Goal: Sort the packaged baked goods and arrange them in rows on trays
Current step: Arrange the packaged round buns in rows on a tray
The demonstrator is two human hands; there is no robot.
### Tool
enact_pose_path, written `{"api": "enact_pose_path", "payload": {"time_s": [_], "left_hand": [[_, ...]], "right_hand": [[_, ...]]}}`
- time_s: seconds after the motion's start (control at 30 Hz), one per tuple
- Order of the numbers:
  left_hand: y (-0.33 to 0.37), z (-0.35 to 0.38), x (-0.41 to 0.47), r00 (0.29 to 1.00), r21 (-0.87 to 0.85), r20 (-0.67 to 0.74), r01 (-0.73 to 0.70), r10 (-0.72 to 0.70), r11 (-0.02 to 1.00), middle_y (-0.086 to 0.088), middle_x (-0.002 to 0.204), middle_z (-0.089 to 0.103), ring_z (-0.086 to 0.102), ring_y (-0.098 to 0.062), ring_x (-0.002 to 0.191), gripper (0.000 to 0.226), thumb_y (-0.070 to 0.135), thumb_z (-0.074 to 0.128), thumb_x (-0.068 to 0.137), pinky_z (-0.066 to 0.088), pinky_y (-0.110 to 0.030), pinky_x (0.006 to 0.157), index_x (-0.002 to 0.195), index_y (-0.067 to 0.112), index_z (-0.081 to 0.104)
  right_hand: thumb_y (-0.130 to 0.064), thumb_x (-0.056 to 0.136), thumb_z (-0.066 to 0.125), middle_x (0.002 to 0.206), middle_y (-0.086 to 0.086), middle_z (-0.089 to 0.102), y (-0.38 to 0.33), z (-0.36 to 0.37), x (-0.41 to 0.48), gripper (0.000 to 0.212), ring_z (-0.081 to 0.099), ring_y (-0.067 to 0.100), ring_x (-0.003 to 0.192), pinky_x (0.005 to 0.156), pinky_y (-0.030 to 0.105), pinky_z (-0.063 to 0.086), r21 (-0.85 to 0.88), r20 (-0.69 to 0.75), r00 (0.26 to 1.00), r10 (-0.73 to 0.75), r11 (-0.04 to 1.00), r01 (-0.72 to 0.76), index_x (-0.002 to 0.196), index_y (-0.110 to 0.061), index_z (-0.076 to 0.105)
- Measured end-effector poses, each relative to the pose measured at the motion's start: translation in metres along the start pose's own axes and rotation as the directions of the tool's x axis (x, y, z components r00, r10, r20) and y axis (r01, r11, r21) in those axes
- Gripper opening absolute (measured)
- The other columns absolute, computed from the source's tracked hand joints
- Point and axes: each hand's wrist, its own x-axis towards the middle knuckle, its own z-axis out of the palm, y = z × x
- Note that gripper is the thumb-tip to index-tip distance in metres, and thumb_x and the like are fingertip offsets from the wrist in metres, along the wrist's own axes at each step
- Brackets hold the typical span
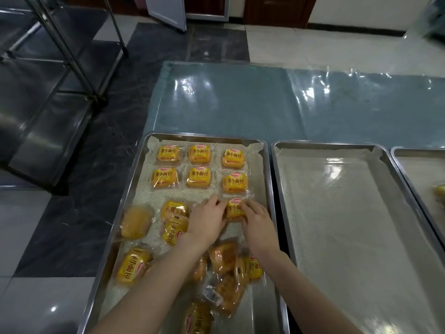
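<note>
A steel tray [134, 179] lined with cloth holds yellow packaged buns. Two rows of three buns [199, 153] lie at its far end. Both hands rest on one more yellow bun [234, 209] at the right end of a third row: my left hand [208, 219] holds its left side, my right hand [256, 221] its right side. Loose yellow buns [174, 227] and browner pastries in clear wrap [224, 256] lie jumbled in the near half, partly under my forearms.
An empty lined tray [337, 213] sits to the right, and a third tray [419, 169] at the far right shows one yellow item at the frame edge. Plastic-covered blue table [240, 102] lies behind. A metal rack [60, 68] stands on the floor at left.
</note>
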Motion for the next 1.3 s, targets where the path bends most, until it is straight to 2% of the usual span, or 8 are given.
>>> {"api": "enact_pose_path", "payload": {"time_s": [0.13,0.27,0.5,0.6,0.77,0.97,1.13,1.3], "left_hand": [[-0.018,-0.015,-0.01,0.992,-0.073,-0.13,-0.011,0.002,0.997,0.0,0.124,0.056,0.054,-0.02,0.112,0.048,0.031,0.062,0.09,0.047,-0.034,0.093,0.136,0.023,0.051],[-0.057,-0.036,-0.029,0.937,-0.257,-0.298,0.106,-0.184,0.96,0.0,0.117,0.062,0.059,-0.015,0.103,0.03,0.018,0.06,0.091,0.049,-0.029,0.089,0.121,0.018,0.064],[-0.091,-0.057,-0.049,0.884,-0.412,-0.031,0.414,-0.466,0.812,-0.009,0.131,0.052,0.055,-0.017,0.099,0.05,0.029,0.066,0.088,0.04,-0.025,0.084,0.135,0.019,0.051],[-0.091,-0.057,-0.051,0.885,-0.375,0.053,0.447,-0.463,0.812,-0.008,0.133,0.052,0.053,-0.013,0.09,0.059,0.033,0.062,0.089,0.04,-0.024,0.079,0.142,0.022,0.039],[-0.095,-0.045,-0.057,0.93,-0.394,0.097,0.364,-0.355,0.844,-0.008,0.136,0.051,0.051,-0.022,0.12,0.058,0.028,0.059,0.091,0.041,-0.031,0.099,0.144,0.019,0.037],[-0.102,-0.036,-0.071,0.949,-0.456,-0.018,0.273,-0.315,0.847,0.001,0.14,0.044,0.045,-0.009,0.121,0.053,0.034,0.056,0.093,0.035,-0.02,0.101,0.142,0.02,0.04],[-0.098,-0.022,-0.088,0.932,-0.548,-0.01,0.298,-0.363,0.782,0.008,0.138,0.044,0.047,-0.009,0.121,0.053,0.047,0.047,0.096,0.041,-0.028,0.101,0.143,0.026,0.036],[-0.091,-0.02,-0.097,0.949,-0.576,0.059,0.286,-0.31,0.766,0.009,0.114,0.063,0.058,-0.008,0.105,0.041,0.049,0.043,0.096,0.047,-0.025,0.09,0.127,0.025,0.056]], "right_hand": [[-0.013,0.096,0.053,0.147,0.002,0.043,-0.002,-0.005,-0.008,0.041,0.039,0.023,0.135,0.113,0.035,0.035,-0.003,-0.022,0.998,-0.066,0.998,0.066,0.136,-0.019,0.052],[-0.021,0.099,0.046,0.151,-0.003,0.038,0.004,-0.003,-0.012,0.041,0.031,0.018,0.14,0.116,0.032,0.025,0.017,0.076,0.995,-0.066,0.998,0.065,0.14,-0.023,0.048],[-0.018,0.095,0.051,0.134,-0.004,0.051,-0.045,-0.003,0.008,0.032,0.044,0.016,0.126,0.108,0.033,0.039,0.074,0.019,0.988,-0.151,0.986,0.149,0.126,-0.021,0.06],[-0.018,0.095,0.053,0.133,-0.004,0.052,-0.079,0.009,0.022,0.036,0.049,0.015,0.122,0.107,0.028,0.036,0.177,0.141,0.964,-0.226,0.964,0.2,0.131,-0.021,0.056],[-0.017,0.092,0.057,0.133,0.0,0.055,-0.114,0.032,0.052,0.043,0.049,0.02,0.123,0.106,0.034,0.039,0.157,0.288,0.912,-0.293,0.954,0.257,0.135,-0.022,0.052],[-0.025,0.085,0.068,0.127,-0.001,0.059,-0.116,0.048,0.063,0.059,0.054,0.02,0.117,0.102,0.036,0.044,0.111,0.35,0.902,-0.252,0.968,0.226,0.139,-0.028,0.044],[-0.03,0.079,0.073,0.114,0.0,0.053,-0.104,0.035,0.057,0.091,0.055,0.018,0.094,0.082,0.032,0.046,0.244,0.415,0.888,-0.197,0.965,0.1,0.15,-0.032,0.016],[-0.026,0.081,0.072,0.121,0.0,0.057,-0.092,0.023,0.038,0.056,0.064,0.014,0.088,0.076,0.034,0.058,0.235,0.374,0.901,-0.22,0.962,0.137,0.127,-0.031,0.04]]}}
